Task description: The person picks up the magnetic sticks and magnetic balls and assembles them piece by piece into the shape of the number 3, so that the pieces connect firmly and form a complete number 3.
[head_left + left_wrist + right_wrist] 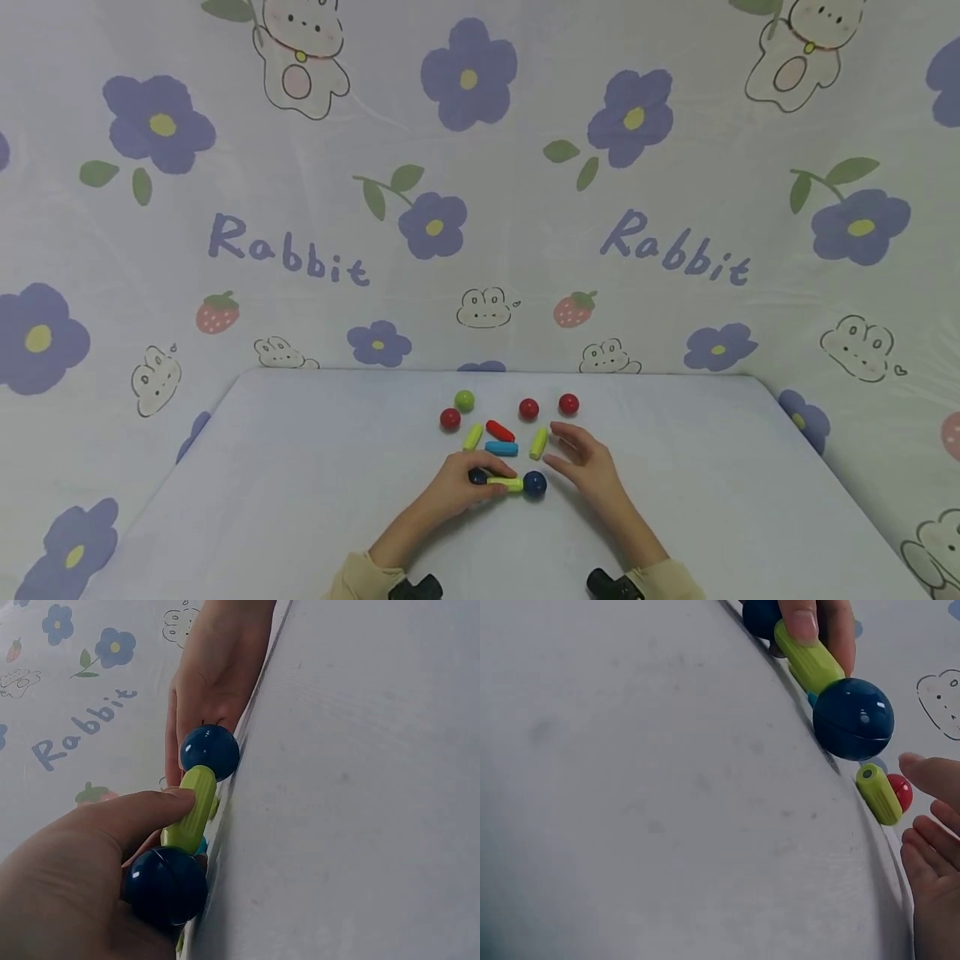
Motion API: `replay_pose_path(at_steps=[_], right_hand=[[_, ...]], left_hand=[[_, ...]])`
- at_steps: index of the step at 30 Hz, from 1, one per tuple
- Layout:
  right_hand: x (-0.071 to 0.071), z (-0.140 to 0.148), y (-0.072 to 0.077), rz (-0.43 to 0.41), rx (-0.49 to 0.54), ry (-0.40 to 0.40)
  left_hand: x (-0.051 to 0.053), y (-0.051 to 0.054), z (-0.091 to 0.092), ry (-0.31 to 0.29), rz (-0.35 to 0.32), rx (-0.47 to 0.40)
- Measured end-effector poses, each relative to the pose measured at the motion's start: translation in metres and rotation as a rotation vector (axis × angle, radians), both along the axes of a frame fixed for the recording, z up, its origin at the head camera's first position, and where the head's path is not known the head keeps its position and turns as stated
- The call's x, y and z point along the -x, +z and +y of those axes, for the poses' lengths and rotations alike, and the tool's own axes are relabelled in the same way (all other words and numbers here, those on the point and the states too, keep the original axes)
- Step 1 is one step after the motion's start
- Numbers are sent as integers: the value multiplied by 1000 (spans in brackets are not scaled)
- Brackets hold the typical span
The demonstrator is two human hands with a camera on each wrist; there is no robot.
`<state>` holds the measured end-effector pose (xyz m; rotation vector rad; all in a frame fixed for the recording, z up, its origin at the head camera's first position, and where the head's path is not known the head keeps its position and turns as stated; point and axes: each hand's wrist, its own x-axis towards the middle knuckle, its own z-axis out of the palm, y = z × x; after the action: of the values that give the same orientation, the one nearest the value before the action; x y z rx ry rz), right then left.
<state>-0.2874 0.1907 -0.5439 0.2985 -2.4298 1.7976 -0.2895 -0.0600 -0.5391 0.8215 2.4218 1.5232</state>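
Observation:
My left hand [453,490] pinches a yellow-green toy rod [190,812] between thumb and fingers. A dark blue ball [535,485] is joined to the rod's right end, and another dark blue ball [166,886] sits at its left end, partly covered by the hand in the head view. To the right, my right hand [592,465] holds nothing, its thumb and fingers spread apart. Nearest to it lies a loose yellow-green rod [538,443], just off the fingertips, which also shows in the right wrist view beside the spread fingers.
Behind the hands lie a red rod [500,431], a blue rod [502,448] and another yellow-green rod [472,437]. Farther back are a green ball [465,401] and red balls [450,419]. A white-covered table [262,483] meets a patterned cloth [525,183] at its far edge.

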Motion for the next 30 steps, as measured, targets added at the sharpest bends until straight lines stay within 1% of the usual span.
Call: replay_pose_path(at_steps=[2, 5, 9, 13, 19, 25, 30], right_hand=[[4, -1, 1, -12, -12, -6], [8, -3, 2, -24, -3, 1], [11, -6, 3, -39, 7, 20], [13, -7, 1, -54, 0, 19], [17, -8, -4, -33, -27, 24], [15, -11, -2, -35, -71, 26], [15, -12, -2, -14, -92, 22]], left_hand=[[0, 0, 0, 0, 1, -1], [1, 0, 0, 2, -3, 2], [1, -1, 1, -1, 0, 6], [1, -2, 1, -1, -1, 6], [1, -1, 1, 8, -6, 10], [0, -1, 1, 7, -14, 1], [-1, 1, 1, 4, -9, 2]])
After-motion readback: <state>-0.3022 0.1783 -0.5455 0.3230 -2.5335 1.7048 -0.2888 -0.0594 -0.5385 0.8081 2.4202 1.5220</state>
